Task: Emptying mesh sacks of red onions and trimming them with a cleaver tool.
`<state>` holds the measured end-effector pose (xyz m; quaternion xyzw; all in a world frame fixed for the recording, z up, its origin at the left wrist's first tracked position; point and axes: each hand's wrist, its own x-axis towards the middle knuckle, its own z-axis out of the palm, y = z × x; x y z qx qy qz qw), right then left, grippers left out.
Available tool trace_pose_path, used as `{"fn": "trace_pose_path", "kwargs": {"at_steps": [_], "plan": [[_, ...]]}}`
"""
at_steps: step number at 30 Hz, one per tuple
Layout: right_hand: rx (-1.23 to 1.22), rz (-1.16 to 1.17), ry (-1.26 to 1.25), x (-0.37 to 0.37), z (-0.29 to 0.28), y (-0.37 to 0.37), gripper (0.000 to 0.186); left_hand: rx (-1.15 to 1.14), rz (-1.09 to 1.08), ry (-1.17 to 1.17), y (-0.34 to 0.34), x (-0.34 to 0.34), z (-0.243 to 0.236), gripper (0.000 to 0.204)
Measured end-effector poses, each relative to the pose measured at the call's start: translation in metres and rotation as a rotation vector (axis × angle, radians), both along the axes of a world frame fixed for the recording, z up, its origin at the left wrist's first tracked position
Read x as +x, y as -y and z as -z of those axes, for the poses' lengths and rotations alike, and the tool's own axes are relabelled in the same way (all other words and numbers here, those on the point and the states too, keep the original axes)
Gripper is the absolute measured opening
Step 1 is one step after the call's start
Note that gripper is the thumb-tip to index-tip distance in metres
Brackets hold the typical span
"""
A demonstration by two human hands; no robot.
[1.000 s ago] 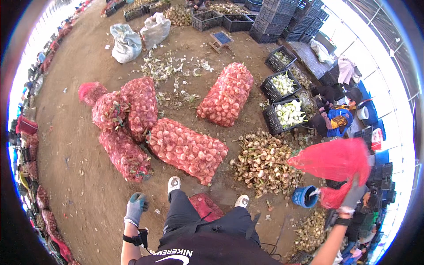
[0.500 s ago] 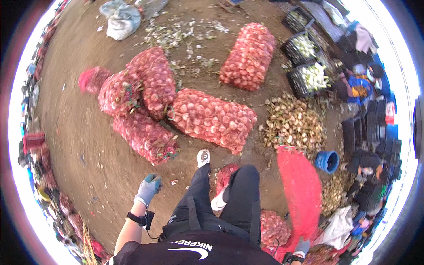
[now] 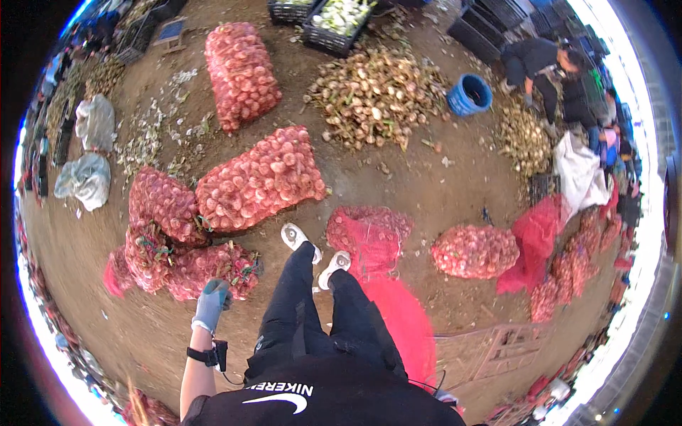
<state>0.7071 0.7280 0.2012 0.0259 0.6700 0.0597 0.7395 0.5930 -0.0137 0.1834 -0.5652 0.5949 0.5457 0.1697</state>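
My left hand [image 3: 211, 305], in a grey-blue glove, is closed in a fist above the dirt floor, near a red mesh sack of bulbs [image 3: 213, 273]. Anything inside the fist is hidden. At the lower edge my right hand [image 3: 447, 397] is mostly hidden beside my shirt. It holds the end of a long red mesh sack [image 3: 405, 323], which stretches past my right leg. The sack's far part lies by my feet next to another partly filled mesh sack [image 3: 391, 221]; how the two join is unclear.
Full mesh sacks [image 3: 259, 181] [image 3: 243, 77] lie ahead and left. A loose heap of bulbs [image 3: 376, 96], a blue bucket [image 3: 469, 94] and a black crate [image 3: 339, 32] are farther off. Another sack [image 3: 476, 251] lies right. A co-worker [image 3: 540, 67] sits at the far right.
My view and body have turned to the right, so the sacks and heap sit farther left. The red mesh trails along with my right hand. My left hand stays closed.
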Motion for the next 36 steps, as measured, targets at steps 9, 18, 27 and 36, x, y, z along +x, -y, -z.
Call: {"fn": "trace_pose_path", "kwargs": {"at_steps": [9, 18, 27, 36], "plan": [[0.044, 0.335, -0.43, 0.111, 0.068, 0.024, 0.047, 0.032, 0.292, -0.045, -0.063, -0.052, -0.031, 0.024], [0.269, 0.638, -0.873, 0.097, 0.106, 0.096, 0.045, -0.075, 0.416, -0.064, -0.047, -0.084, -0.048, 0.021], [0.027, 0.752, -0.732, -0.032, 0.102, 0.117, 0.034, 0.038, 0.34, -0.069, 0.044, -0.094, 0.002, 0.02], [-0.13, 1.019, -0.606, -0.087, 0.096, 0.192, 0.039, 0.042, 0.322, -0.067, 0.104, -0.096, 0.036, 0.018]]}}
